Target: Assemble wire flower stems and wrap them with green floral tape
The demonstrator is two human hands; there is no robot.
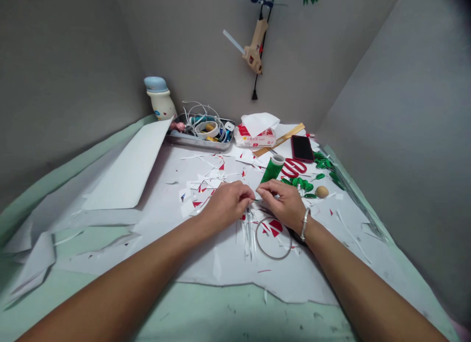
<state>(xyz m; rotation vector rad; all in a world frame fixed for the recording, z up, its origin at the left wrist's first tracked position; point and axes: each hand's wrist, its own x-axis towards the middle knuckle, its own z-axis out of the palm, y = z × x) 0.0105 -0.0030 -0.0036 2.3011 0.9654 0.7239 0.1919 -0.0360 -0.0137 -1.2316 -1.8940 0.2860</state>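
1. The left hand (226,203) and the right hand (280,203) are close together above the paper, their fingers curled inward. Both appear clamped on a thin pale stem (256,199), though the fingers hide most of it, so its exact material is hard to tell.
2. A silver bangle (304,224) circles the right wrist.
3. Directly below the hands lie a bundle of thin white strips (249,235) and a thin wire ring (273,239), with the strips just left of the ring.
4. Red-and-white paper scraps (206,187) are scattered left of the hands and around the ring.
5. Just beyond the right hand are a spool of green tape (271,169), red-handled scissors (293,168), green paper leaves (299,183) and a small egg-shaped wooden ball (322,191).
6. Farther back are a black smartphone (302,148), a tissue pack (255,135) and a metal tray (200,140) holding white cables.
7. A large white card (128,168) lies to the left on white paper (217,266), which covers the mint-green counter (206,315).
8. A hot glue gun (253,46) hangs on the wall.
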